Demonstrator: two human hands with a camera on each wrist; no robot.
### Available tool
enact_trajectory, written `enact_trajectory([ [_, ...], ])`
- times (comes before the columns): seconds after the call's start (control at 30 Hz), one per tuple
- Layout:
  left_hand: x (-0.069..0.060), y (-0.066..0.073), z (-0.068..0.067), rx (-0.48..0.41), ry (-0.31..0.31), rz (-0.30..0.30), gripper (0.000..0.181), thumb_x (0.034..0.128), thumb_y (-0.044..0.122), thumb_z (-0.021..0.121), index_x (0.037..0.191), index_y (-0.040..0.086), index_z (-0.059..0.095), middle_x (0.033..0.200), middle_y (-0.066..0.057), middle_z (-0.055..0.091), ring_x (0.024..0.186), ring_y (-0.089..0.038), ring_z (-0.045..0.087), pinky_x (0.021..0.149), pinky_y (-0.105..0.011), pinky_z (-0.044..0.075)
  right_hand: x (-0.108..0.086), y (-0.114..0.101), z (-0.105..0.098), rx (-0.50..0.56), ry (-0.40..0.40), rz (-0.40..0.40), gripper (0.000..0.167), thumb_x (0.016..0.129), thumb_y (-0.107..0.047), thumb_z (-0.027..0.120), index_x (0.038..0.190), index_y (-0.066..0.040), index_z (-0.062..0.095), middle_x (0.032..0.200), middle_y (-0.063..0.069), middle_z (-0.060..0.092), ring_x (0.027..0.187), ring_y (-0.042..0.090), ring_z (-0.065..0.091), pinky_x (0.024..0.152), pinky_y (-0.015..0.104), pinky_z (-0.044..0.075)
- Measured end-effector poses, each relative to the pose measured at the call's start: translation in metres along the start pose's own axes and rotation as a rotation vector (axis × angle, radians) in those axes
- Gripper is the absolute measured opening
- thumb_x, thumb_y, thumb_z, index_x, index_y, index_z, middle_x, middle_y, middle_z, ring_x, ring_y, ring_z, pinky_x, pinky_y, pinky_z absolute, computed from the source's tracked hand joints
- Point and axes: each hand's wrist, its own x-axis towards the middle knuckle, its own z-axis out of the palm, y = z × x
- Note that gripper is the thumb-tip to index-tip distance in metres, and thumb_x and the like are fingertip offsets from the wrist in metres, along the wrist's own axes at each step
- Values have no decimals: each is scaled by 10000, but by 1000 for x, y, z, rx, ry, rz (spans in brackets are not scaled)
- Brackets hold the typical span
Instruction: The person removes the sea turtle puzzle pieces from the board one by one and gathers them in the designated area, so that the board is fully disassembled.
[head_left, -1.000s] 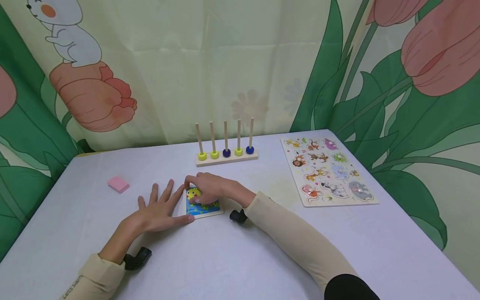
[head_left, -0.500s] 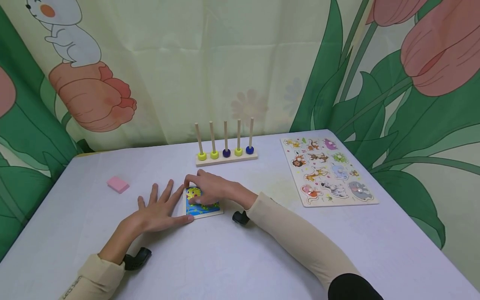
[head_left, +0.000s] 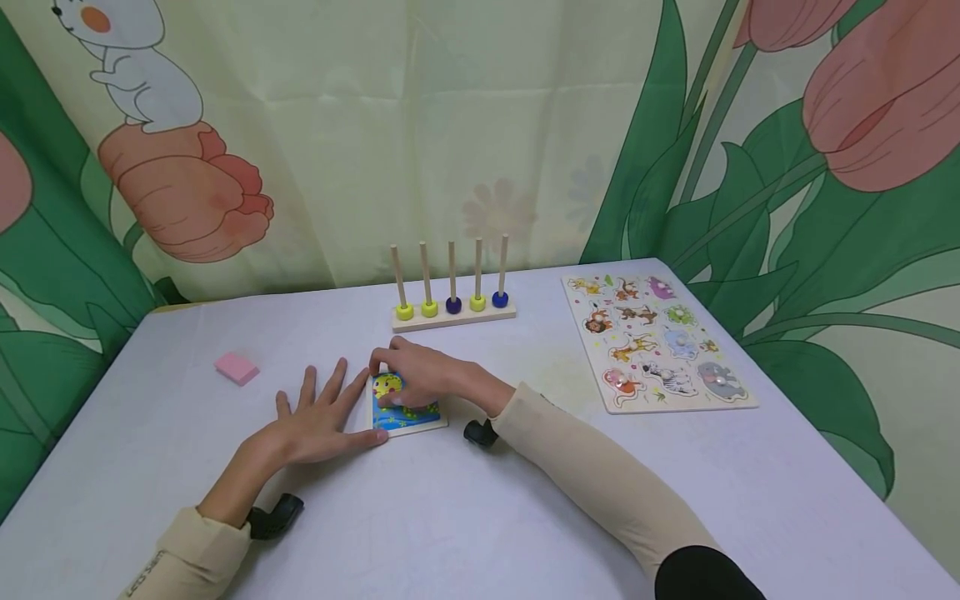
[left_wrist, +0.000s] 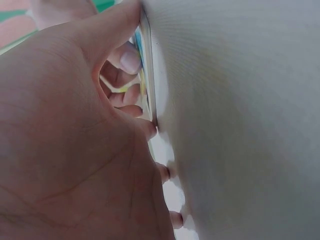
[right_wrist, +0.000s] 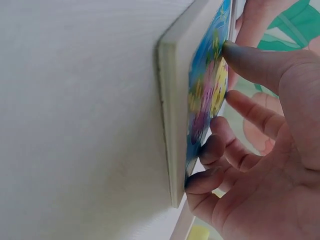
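Observation:
A small square picture puzzle (head_left: 408, 422), blue with yellow figures in a pale wooden frame, lies flat on the table between the hands. My left hand (head_left: 318, 429) is spread with its palm down; its thumb and index fingertip touch the left side of the frame. Over the puzzle arches my right hand (head_left: 420, 375), with its thumb on the picture and its index fingertip at the far left corner. In the right wrist view, the thumb and fingertips rest on the puzzle face (right_wrist: 205, 95) and its far edge, apart from each other. The hand covers part of the picture.
A pink block (head_left: 237, 368) lies left of the left hand. Behind the puzzle stands a wooden peg rack (head_left: 453, 319) with yellow and blue beads. An animal puzzle board (head_left: 652, 346) lies at the right. A printed curtain (head_left: 360, 150) hangs behind the white table (head_left: 480, 525).
Both hands stay in place on the puzzle. The right forearm shifts very slightly; nothing else visibly moves.

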Motion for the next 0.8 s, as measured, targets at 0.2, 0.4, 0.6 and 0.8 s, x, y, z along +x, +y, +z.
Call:
enact_trajectory([
  [0.2, -3, 5, -5, 9, -11, 4, 1163, 849, 857, 572, 1720, 235, 118, 1775, -268, -36, 1553, -687, -112, 1070, -954, -50, 1, 4, 1, 8, 3, -6, 471, 1012, -377, 724, 1438, -256, 565, 1346, 54, 566, 1094, 145, 586, 1007, 314, 541],
  [0.4, -4, 7, -7, 24, -19, 3, 1150, 862, 829, 583, 1714, 190, 150, 1767, -288, -26, 1545, -702, -88, 1064, -962, -13, 2, 8, 1, 49, 1, -1, 442, 1022, -272, 698, 1453, -257, 604, 1382, 75, 570, 1158, 158, 600, 1048, 334, 544],
  [0.6, -1, 5, -5, 4, -19, -1, 1163, 848, 852, 572, 1715, 204, 146, 1775, -267, -37, 1560, -676, -117, 1083, -945, -54, 1, 9, -1, 69, -4, -6, 416, 1033, -218, 682, 1442, -252, 617, 1387, 95, 565, 1141, 168, 602, 1054, 336, 539],
  [0.8, -4, 8, -8, 17, -27, -4, 1154, 862, 831, 581, 1715, 190, 143, 1767, -289, -33, 1544, -701, -100, 1063, -959, -32, 2, 8, -2, 73, -1, -8, 413, 1034, -225, 697, 1440, -248, 622, 1369, 82, 580, 1155, 167, 604, 1080, 335, 529],
])
